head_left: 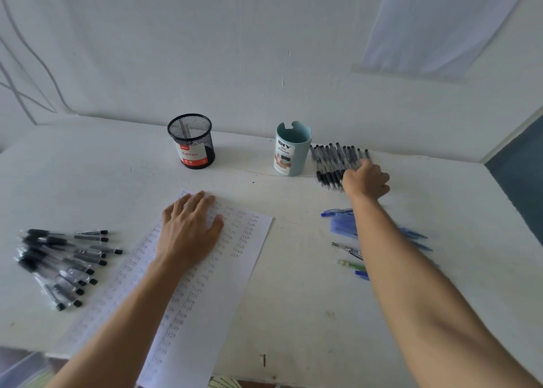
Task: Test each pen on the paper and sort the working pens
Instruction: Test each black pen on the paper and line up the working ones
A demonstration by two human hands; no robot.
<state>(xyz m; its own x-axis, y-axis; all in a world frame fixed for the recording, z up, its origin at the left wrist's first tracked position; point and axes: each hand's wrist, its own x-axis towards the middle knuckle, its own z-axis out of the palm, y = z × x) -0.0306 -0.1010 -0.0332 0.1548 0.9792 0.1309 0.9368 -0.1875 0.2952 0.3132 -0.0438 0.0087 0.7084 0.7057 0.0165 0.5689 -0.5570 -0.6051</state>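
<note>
We are pressing the paper (pixel 235 270) flat on the table (pixel 293 314) w/ the left hand (pixel 188 232), fingers (pixel 199 201) straight. The sheet is carrying many rows of "test", and a pile of black pens (pixel 64 264) is lying left of it, so approx. half seems done. The right hand (pixel 365 180) is resting on the row of black pens (pixel 329 158) beside the teal cup (pixel 292 152); its fingers (pixel 382 179) are curling, but we cannot tell if they are grasping one. The mesh cup (pixel 192 141) is looking empty, so sorting is prob. left.

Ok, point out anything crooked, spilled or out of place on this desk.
The paper lies slanted, its near end past the desk edge. The pens on the left lie in a loose heap, while the mesh cup looks empty. Nothing looks spilled or broken.
</note>
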